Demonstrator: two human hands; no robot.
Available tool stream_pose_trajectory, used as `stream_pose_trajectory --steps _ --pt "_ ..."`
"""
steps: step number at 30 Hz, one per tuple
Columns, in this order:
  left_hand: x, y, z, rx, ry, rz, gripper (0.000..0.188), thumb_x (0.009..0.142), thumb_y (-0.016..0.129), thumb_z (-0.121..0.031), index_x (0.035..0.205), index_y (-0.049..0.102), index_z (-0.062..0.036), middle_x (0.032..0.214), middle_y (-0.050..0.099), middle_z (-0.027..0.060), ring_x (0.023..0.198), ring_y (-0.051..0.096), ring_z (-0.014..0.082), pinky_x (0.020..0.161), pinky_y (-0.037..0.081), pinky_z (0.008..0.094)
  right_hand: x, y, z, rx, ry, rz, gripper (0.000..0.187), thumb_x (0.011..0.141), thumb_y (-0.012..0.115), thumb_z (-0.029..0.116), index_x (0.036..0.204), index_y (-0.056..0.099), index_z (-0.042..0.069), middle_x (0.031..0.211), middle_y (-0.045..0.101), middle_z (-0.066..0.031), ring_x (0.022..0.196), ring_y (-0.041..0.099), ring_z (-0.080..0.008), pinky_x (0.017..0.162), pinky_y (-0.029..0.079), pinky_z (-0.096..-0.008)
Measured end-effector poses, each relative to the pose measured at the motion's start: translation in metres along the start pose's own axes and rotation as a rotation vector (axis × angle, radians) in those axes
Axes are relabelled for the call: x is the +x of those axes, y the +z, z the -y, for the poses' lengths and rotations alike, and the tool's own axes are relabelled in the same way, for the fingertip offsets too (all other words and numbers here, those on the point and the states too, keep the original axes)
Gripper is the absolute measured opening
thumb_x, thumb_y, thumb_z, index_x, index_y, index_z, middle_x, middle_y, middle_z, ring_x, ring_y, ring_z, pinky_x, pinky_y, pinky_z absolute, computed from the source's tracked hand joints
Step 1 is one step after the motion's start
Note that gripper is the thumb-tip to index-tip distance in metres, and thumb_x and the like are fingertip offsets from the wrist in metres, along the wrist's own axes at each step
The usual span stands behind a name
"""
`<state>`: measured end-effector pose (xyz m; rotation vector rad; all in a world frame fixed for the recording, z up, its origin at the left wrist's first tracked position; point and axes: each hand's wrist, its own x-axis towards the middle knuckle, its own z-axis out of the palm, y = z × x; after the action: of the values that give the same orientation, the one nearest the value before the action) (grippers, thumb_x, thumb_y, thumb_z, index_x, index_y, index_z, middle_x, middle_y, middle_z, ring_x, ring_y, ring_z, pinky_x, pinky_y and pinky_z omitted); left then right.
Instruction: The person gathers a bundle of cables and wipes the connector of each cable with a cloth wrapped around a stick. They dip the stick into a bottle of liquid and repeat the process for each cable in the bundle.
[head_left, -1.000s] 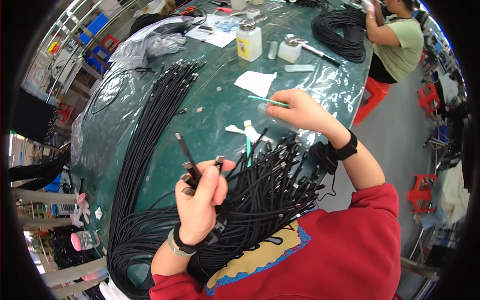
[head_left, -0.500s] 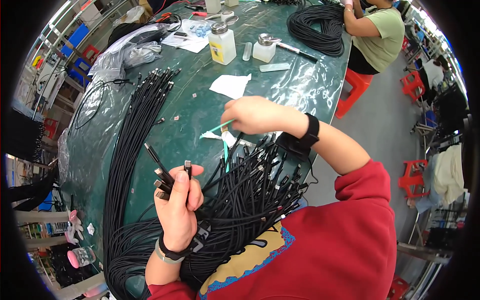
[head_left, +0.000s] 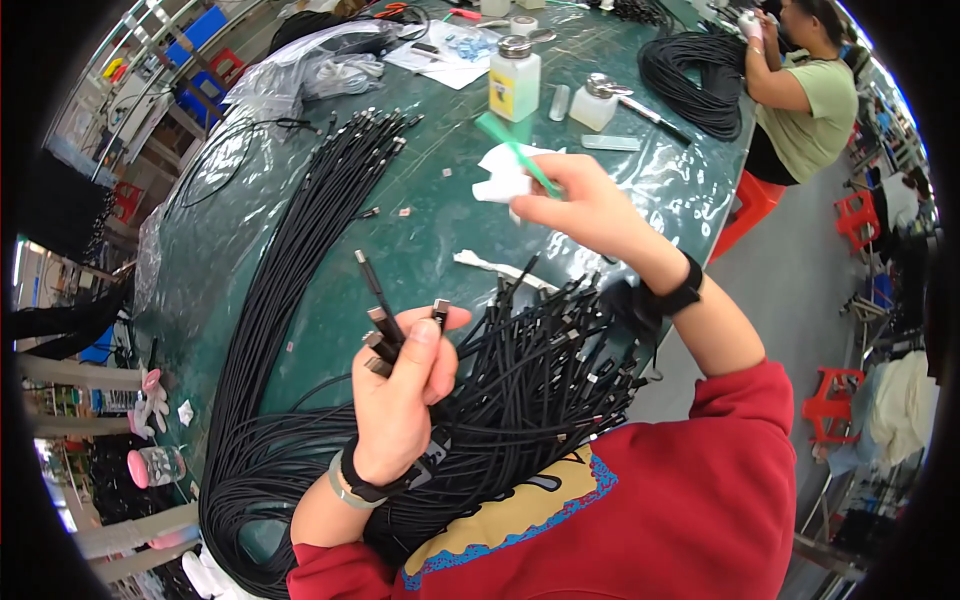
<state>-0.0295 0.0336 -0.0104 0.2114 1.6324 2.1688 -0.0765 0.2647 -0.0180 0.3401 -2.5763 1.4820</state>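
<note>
My left hand point(head_left: 395, 415) is closed around several black cables point(head_left: 375, 285), their metal plug ends sticking up. One plug point(head_left: 440, 310) stands pinched at my thumb tip. Above the table, my right hand point(head_left: 590, 205) holds a slim green tool point(head_left: 520, 155), blurred by motion, so its kind is unclear. A white wad point(head_left: 500, 187) shows at those fingers; whether they grip it is unclear. Across my lap and the table edge lies a tangled heap of black cables point(head_left: 520, 370). A twisted white strip point(head_left: 500, 268) rests beyond the heap.
A long cable bundle point(head_left: 310, 220) runs along the left of the green table point(head_left: 440, 220). Two bottles with metal tops, one larger point(head_left: 515, 85) and one smaller point(head_left: 595, 105), stand farther back. A coiled cable bundle point(head_left: 690, 85) lies near a seated co-worker point(head_left: 815, 100).
My right hand has lifted away from the cable heap toward the bottles, carrying the green tool. The left hand keeps its grip on the cables. The whole view has shifted somewhat.
</note>
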Motion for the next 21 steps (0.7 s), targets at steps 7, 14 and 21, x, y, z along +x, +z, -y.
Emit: stream_pose_trajectory --steps 7,14,21 --pt "-0.005 0.002 -0.001 0.092 0.053 0.028 0.028 0.089 0.043 -0.018 0.097 0.055 0.0059 0.050 0.042 -0.0030 0.045 0.031 0.0019 0.043 0.023 0.0178 -0.035 0.031 0.055 0.829 0.008 0.127 0.016 0.076 0.058 0.004 0.090 0.055 -0.003 0.082 0.056 -0.0056 0.075 0.057 -0.0128 0.066 0.046 -0.0239" --pt "-0.007 0.000 -0.003 0.124 0.052 0.042 0.027 0.089 0.045 -0.018 0.094 0.057 0.0055 0.049 0.040 -0.0034 0.044 0.031 0.0018 0.043 0.023 0.0181 -0.030 0.034 0.057 0.676 -0.179 0.164 0.015 0.078 0.056 0.003 0.091 0.054 -0.003 0.079 0.055 -0.0065 0.076 0.057 -0.0145 0.067 0.047 -0.0259" --pt "-0.007 0.003 -0.003 0.128 0.072 0.014 0.021 0.087 0.046 -0.016 0.086 0.055 0.0034 0.047 0.034 -0.0036 0.041 0.025 0.0040 0.039 0.019 0.0207 -0.027 0.030 0.056 0.301 -0.415 0.125 0.012 0.075 0.056 0.001 0.087 0.056 -0.001 0.075 0.054 -0.0068 0.069 0.054 -0.0165 0.059 0.043 -0.0259"
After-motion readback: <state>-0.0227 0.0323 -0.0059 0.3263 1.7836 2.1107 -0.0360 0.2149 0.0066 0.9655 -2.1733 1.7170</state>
